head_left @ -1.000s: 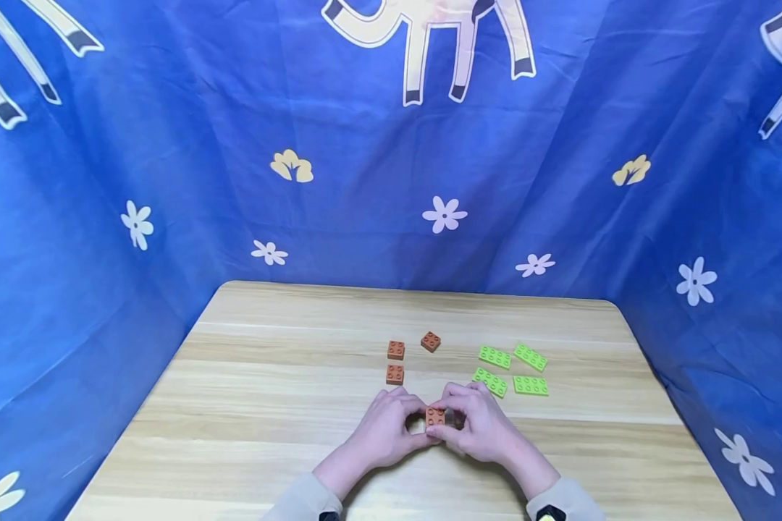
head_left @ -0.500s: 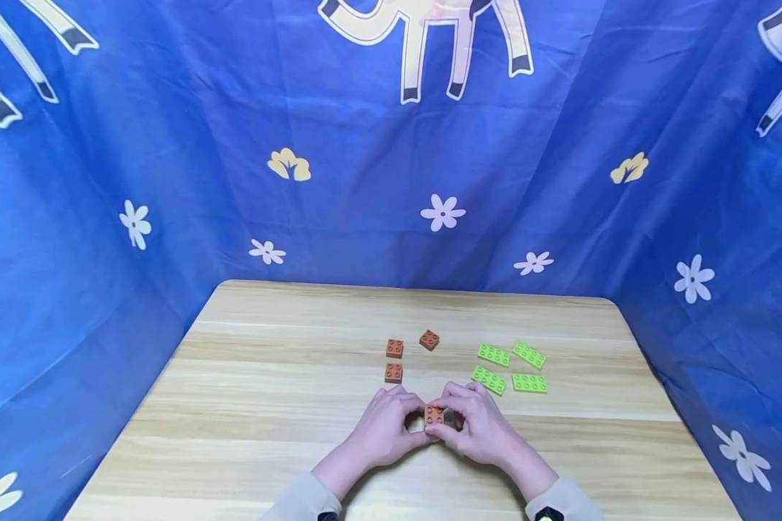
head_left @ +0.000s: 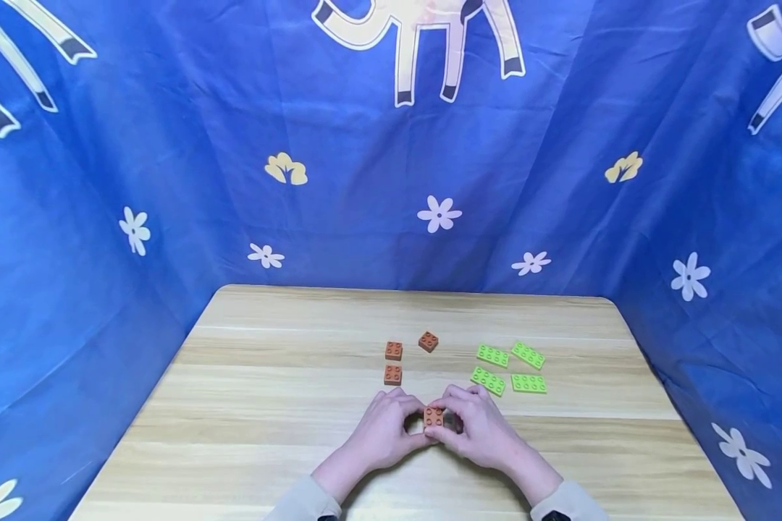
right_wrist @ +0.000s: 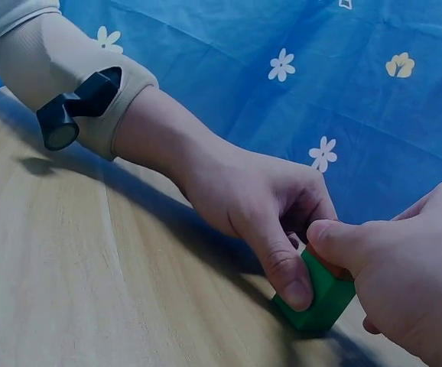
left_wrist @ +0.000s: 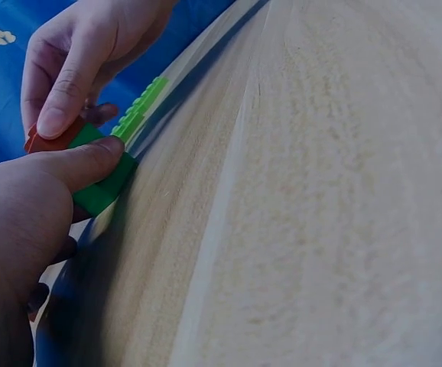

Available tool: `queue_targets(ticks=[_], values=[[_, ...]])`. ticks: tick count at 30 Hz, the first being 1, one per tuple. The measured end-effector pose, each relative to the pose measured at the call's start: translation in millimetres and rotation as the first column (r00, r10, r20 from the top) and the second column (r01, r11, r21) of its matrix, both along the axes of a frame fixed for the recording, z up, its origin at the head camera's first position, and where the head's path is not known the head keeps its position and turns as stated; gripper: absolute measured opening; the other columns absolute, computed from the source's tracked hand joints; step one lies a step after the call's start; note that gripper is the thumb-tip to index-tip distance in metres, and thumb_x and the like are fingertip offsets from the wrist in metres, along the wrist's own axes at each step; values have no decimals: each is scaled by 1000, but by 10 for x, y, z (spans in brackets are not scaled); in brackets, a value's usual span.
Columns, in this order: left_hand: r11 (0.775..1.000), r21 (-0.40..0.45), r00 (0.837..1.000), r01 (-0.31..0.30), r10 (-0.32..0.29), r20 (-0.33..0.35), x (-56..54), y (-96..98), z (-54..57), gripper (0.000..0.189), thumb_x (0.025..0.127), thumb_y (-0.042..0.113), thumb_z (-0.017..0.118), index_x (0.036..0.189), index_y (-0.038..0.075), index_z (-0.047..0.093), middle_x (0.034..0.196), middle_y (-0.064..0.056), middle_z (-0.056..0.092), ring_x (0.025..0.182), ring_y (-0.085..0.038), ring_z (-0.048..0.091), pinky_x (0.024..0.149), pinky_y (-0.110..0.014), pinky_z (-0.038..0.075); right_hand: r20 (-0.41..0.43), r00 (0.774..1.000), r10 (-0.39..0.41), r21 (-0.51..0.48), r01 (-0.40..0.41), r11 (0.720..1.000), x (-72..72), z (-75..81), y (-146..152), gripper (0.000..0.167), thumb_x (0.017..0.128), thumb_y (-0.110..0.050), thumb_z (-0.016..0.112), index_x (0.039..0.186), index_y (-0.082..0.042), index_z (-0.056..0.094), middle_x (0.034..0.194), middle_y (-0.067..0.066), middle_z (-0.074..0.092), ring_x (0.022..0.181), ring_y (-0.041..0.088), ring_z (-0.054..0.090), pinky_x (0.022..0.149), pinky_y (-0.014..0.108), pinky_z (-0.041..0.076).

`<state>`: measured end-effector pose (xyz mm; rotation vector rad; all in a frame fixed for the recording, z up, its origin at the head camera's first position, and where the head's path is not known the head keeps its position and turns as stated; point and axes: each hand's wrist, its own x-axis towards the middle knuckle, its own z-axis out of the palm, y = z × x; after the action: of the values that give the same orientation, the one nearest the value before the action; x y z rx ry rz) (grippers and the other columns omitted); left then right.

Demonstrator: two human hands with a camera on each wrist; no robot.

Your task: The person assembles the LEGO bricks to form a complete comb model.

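At the near side of the tabletop [head_left: 247, 412], a person's forearms came in from pale sleeves [head_left: 306, 499] and met over a small upright stack. The right hand [head_left: 485, 430] pinched a reddish-brown four-stud brick [head_left: 433, 417], thumb on the near side and forefinger on the far. That grip held the stack's top, while the left hand [head_left: 381, 434] pinched the dark green block [right_wrist: 328, 302] beneath it. So the brick lay directly above the green one, studs up, caught between both hands; its top looked square, with no long axis to line up, and the right grip was the nearer to it. Whether it was fully seated, I couldn't tell. Beyond the left knuckles lay a loose brown brick [head_left: 393, 374], a second brown brick [head_left: 394, 350] behind that, and a tilted brown brick [head_left: 428, 341] farther right. Beyond the right knuckles lay four lime eight-stud plates [head_left: 488, 380], apart from one another. Past everything hung a blue curtain [head_left: 352, 181].
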<state>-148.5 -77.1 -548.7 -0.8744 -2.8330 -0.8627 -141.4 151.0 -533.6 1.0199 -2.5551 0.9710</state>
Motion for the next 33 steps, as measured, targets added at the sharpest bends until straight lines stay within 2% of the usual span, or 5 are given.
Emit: queue_targets(ticks=[5, 9, 16, 26, 33], values=[[1000, 14, 1000, 0, 0, -23, 14, -7, -12, 45, 86, 65, 79, 108, 26, 79, 104, 19, 73, 101, -5, 59, 104, -59, 45, -10, 1000, 6, 6, -6, 1000, 9, 3, 30, 38, 91, -42, 84, 120, -20, 76, 105, -21, 66, 88, 5, 64, 96, 48, 39], [1000, 24, 999, -4, 5, -36, 18, -9, -13, 46, 86, 64, 80, 112, 27, 79, 105, 20, 73, 99, -3, 59, 98, -45, 46, 12, 1000, 25, -6, -25, 1000, -5, 25, 83, 41, 90, -39, 86, 122, -17, 75, 112, -20, 69, 98, 8, 67, 98, 50, 38], [999, 38, 999, -2, 4, -55, 22, -7, -11, 45, 82, 62, 84, 110, 27, 79, 101, 21, 72, 91, -2, 56, 85, -31, 42, 63, 997, 37, -58, -33, 998, -19, 82, 192, 42, 88, -35, 88, 124, -17, 74, 109, -17, 71, 77, 5, 62, 93, 47, 35], [999, 52, 999, -10, 12, -40, 15, 8, -16, 47, 81, 63, 85, 112, 28, 79, 103, 21, 72, 95, -2, 57, 89, -33, 43, 105, 994, 28, -59, -22, 998, -34, 124, 316, 43, 89, -34, 87, 127, -22, 73, 112, -8, 74, 80, 4, 64, 95, 46, 33], [997, 71, 999, -15, 18, -37, 12, 13, -23, 49, 82, 64, 83, 115, 29, 78, 108, 20, 72, 100, -3, 59, 93, -36, 44, 116, 993, -15, -43, 20, 999, -59, 154, 400, 44, 91, -37, 85, 126, -13, 74, 112, -5, 75, 84, 7, 64, 93, 43, 33]])
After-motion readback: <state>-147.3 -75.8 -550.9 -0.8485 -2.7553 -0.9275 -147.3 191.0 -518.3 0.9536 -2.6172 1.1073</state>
